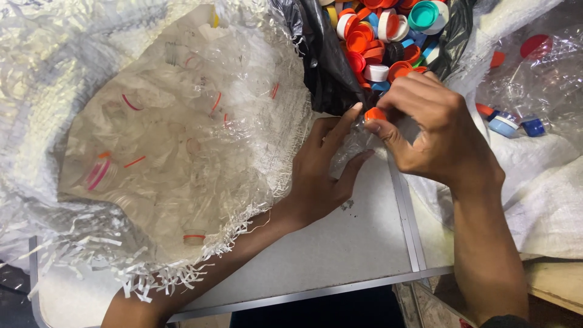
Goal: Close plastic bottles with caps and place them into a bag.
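**Orange cap on clear bottle, both hands**

Surface (340, 243): grey board with a metal edge strip, nearest to me; my forearms cross it.

My left hand (322, 167): palm up, fingers curled around a clear crumpled plastic bottle (355, 143), holding it from below.

My right hand (434, 130): thumb and forefinger pinched on the orange cap (375, 113) at the bottle's neck; the other fingers are bent close together above it.

Woven white sack (164, 140): to the left of my hands, mouth open, frayed at the rim, filled with clear bottles bearing red and orange neck rings.

Black bag (328, 67): just beyond my hands, open, heaped with loose caps (376, 36), mostly orange, some white, teal, blue.

Far right: blue caps (516, 124) lying on white sacking beside clear plastic.
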